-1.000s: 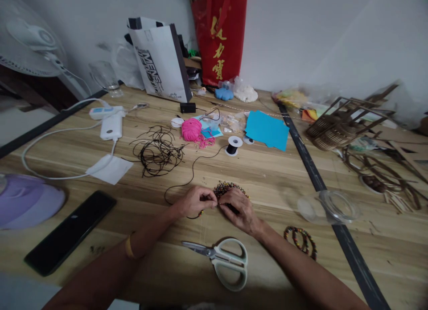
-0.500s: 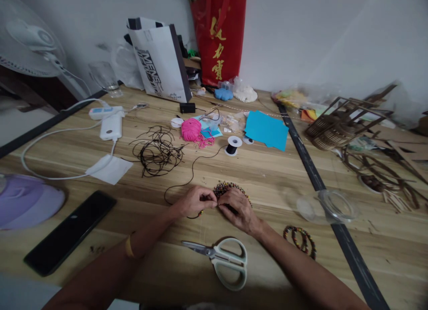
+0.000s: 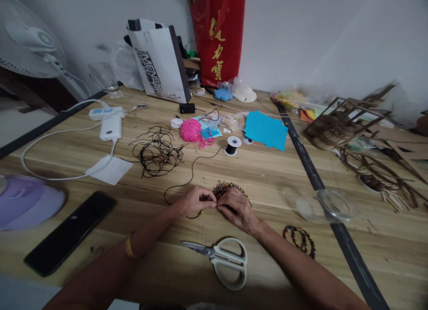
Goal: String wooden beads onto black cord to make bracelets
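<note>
My left hand [image 3: 194, 202] is closed in a pinch on a thin black cord [image 3: 193, 172]. A few small coloured beads [image 3: 200, 213] hang on the cord just below that hand. Its fingertips almost meet those of my right hand [image 3: 238, 212], which pinches something tiny that looks like a bead; my fingers mostly hide it. Behind the right hand lies a ring-shaped heap of dark, multicoloured beads [image 3: 230, 185], partly covered by it. The cord runs back to a white spool [image 3: 231, 146] wound with black. Scissors [image 3: 227, 261] with pale handles lie nearer to me, blades partly apart.
Two beaded bracelets [image 3: 299, 241] and a clear round container [image 3: 337, 205] lie to the right. On the left are a black phone [image 3: 70, 233] and a tangle of black cord [image 3: 158, 152]. Pink yarn [image 3: 191, 130] and blue sheets [image 3: 265, 130] sit farther back.
Both hands stay pinched together in nearly the same place, with only a slight shift of the fingertips. The things on the table have not moved.
</note>
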The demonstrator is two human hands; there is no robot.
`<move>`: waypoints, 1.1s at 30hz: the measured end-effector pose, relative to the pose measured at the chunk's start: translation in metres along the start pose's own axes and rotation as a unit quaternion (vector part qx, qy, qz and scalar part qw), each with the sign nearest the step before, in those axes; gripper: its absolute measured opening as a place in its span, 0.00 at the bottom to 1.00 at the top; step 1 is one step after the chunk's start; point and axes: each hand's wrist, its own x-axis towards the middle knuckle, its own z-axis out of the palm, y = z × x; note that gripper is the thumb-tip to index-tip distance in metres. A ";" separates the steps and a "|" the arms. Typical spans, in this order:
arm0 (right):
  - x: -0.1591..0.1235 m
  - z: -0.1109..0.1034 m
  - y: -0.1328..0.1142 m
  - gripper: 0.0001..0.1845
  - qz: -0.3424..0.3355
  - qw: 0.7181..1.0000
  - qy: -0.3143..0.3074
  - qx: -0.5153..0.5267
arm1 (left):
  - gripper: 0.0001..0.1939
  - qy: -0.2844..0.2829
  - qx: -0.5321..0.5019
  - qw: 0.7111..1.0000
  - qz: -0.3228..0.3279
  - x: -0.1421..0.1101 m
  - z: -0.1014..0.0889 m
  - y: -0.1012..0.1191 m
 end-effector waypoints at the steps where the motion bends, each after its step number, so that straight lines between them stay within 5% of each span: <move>1: 0.000 0.000 0.000 0.03 0.002 1.000 -0.001 0.001 | 0.06 -0.002 0.003 1.000 -0.001 0.000 -0.001 -0.001; 33: 0.000 -0.001 -0.002 0.04 0.002 1.000 -0.002 0.022 | 0.08 -0.016 -0.037 0.999 -0.008 0.002 -0.002 -0.011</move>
